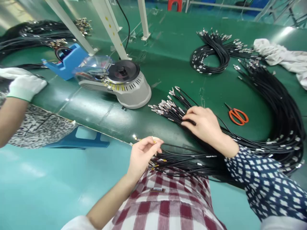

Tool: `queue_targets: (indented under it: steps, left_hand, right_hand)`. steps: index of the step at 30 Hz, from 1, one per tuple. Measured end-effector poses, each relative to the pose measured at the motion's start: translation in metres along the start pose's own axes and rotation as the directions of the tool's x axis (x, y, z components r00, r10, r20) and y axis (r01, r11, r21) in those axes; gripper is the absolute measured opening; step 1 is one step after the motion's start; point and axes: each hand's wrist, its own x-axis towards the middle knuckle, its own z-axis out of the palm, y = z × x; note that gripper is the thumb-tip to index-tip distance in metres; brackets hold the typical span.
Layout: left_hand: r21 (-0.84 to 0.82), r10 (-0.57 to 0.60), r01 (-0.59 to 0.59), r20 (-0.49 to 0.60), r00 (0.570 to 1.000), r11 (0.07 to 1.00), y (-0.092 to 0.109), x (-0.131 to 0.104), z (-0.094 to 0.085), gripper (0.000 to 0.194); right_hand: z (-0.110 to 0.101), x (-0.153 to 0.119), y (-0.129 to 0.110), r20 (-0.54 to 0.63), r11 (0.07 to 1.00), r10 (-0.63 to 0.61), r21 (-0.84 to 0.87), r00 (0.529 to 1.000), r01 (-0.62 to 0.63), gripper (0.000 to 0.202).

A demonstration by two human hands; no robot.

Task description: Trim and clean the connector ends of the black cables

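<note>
A large bundle of black cables (287, 111) with silvery metal ends curves round from the right side of the green table. My right hand (203, 124) rests on this bundle close behind its metal connectors (165, 107), fingers curled round some of the cables. At the table's front edge, my left hand (146, 153) pinches a black cable near its end, and a small metal connector (135, 137) sticks out past the fingers. Below and beside it, more black cables (187, 166) lie along the edge above my checked apron, several with yellow marks near their ends.
A grey round tape dispenser (134, 91) stands left of the connectors, beside a blue tape holder (72, 62). Orange-handled scissors (238, 116) lie right of my right hand. Farther back are a coiled cable bundle (222, 60) and a white cloth (280, 52). A co-worker's gloved hand (27, 84) is at far left.
</note>
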Motion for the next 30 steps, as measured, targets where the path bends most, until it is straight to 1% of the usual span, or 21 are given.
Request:
queue_targets:
  steps: [1, 2, 3, 4, 6, 8, 9, 11, 12, 14, 15, 17, 19, 21, 22, 23, 24, 26, 27, 28, 30]
  left_hand:
    - [0.171, 0.102, -0.091, -0.059, 0.993, 0.981, -0.002, 0.000, -0.002, 0.022]
    - [0.343, 0.212, -0.169, -0.092, 0.973, 0.924, -0.003, -0.001, -0.005, 0.023]
    - [0.486, 0.313, -0.229, -0.097, 0.945, 0.843, -0.005, -0.001, -0.007, 0.025]
    - [0.586, 0.396, -0.275, -0.087, 0.914, 0.763, -0.006, -0.001, -0.010, 0.028]
    - [0.666, 0.502, -0.339, -0.062, 0.863, 0.665, -0.006, 0.000, -0.012, 0.031]
    - [0.653, 0.541, -0.391, -0.034, 0.840, 0.648, -0.003, 0.000, -0.011, 0.029]
    - [0.628, 0.533, -0.410, -0.010, 0.846, 0.662, -0.002, 0.000, -0.009, 0.027]
    - [0.548, 0.463, -0.407, 0.040, 0.885, 0.731, 0.000, 0.003, -0.002, 0.022]
    - [0.495, 0.406, -0.379, 0.058, 0.912, 0.782, 0.001, 0.005, 0.002, 0.018]
    - [0.351, 0.263, -0.269, 0.067, 0.962, 0.897, 0.002, 0.012, 0.010, 0.011]
    - [0.253, 0.185, -0.194, 0.061, 0.981, 0.948, 0.003, 0.017, 0.014, 0.011]
    - [0.007, 0.062, -0.063, 0.058, 0.996, 0.998, 0.006, 0.029, 0.020, 0.023]
    - [-0.251, 0.018, -0.005, 0.048, 0.999, 0.968, 0.012, 0.040, 0.024, 0.033]
    - [-0.429, 0.027, -0.023, 0.003, 1.000, 0.903, 0.018, 0.048, 0.024, 0.031]
    - [-0.471, 0.030, -0.037, -0.023, 0.999, 0.881, 0.021, 0.050, 0.022, 0.028]
    - [-0.481, 0.025, -0.035, -0.027, 0.999, 0.876, 0.023, 0.050, 0.020, 0.027]
    - [-0.462, 0.010, -0.010, -0.003, 1.000, 0.887, 0.025, 0.047, 0.017, 0.027]
    - [-0.362, -0.058, 0.095, 0.114, 0.992, 0.927, 0.027, 0.038, 0.011, 0.031]
    - [-0.300, -0.105, 0.155, 0.177, 0.979, 0.941, 0.027, 0.032, 0.008, 0.035]
    - [-0.247, -0.150, 0.206, 0.224, 0.963, 0.947, 0.027, 0.026, 0.006, 0.041]
    - [-0.192, -0.204, 0.258, 0.262, 0.943, 0.947, 0.027, 0.015, 0.004, 0.054]
  right_hand:
    - [0.003, -0.004, -0.002, 0.031, 0.998, -0.008, -0.067, 1.000, 0.010, 0.018]
    - [0.006, -0.007, -0.006, 0.052, 0.993, -0.013, -0.119, 0.999, 0.019, 0.019]
    - [0.009, -0.009, -0.009, 0.063, 0.988, -0.011, -0.156, 0.998, 0.021, 0.019]
    - [0.011, -0.011, -0.012, 0.068, 0.985, -0.001, -0.172, 0.998, 0.013, 0.018]
    - [0.015, -0.011, -0.014, 0.064, 0.991, 0.044, -0.132, 0.997, -0.035, 0.016]
    - [0.015, -0.011, -0.013, 0.040, 0.994, 0.092, -0.068, 0.995, -0.089, 0.015]
    - [0.015, -0.011, -0.011, 0.017, 0.993, 0.105, -0.054, 0.994, -0.104, 0.016]
    - [0.012, -0.013, -0.009, -0.056, 0.993, 0.098, -0.067, 0.994, -0.101, 0.018]
    - [0.011, -0.014, -0.009, -0.103, 0.993, 0.084, -0.077, 0.991, -0.092, 0.018]
    - [0.007, -0.018, -0.009, -0.201, 0.995, 0.064, -0.059, 0.978, -0.077, 0.016]
    - [0.005, -0.021, -0.011, -0.247, 0.997, 0.060, -0.034, 0.967, -0.070, 0.014]
    - [0.003, -0.026, -0.015, -0.305, 0.998, 0.063, 0.033, 0.950, -0.055, 0.011]
    - [0.003, -0.031, -0.021, -0.305, 0.995, 0.065, 0.093, 0.950, -0.038, 0.008]
    - [0.005, -0.035, -0.027, -0.261, 0.991, 0.050, 0.134, 0.964, -0.015, 0.007]
    - [0.006, -0.036, -0.030, -0.224, 0.988, 0.029, 0.157, 0.974, 0.007, 0.007]
    - [0.006, -0.037, -0.033, -0.174, 0.980, 0.006, 0.195, 0.985, 0.029, 0.007]
    - [0.005, -0.036, -0.035, -0.117, 0.967, -0.012, 0.252, 0.993, 0.041, 0.008]
    - [0.001, -0.031, -0.036, -0.002, 0.899, -0.001, 0.438, 1.000, 0.002, 0.012]
    - [-0.001, -0.027, -0.037, 0.053, 0.833, 0.032, 0.550, 0.998, -0.056, 0.014]
    - [-0.004, -0.022, -0.037, 0.109, 0.742, 0.071, 0.659, 0.991, -0.126, 0.017]
    - [-0.006, -0.012, -0.037, 0.220, 0.523, 0.114, 0.816, 0.969, -0.247, 0.021]
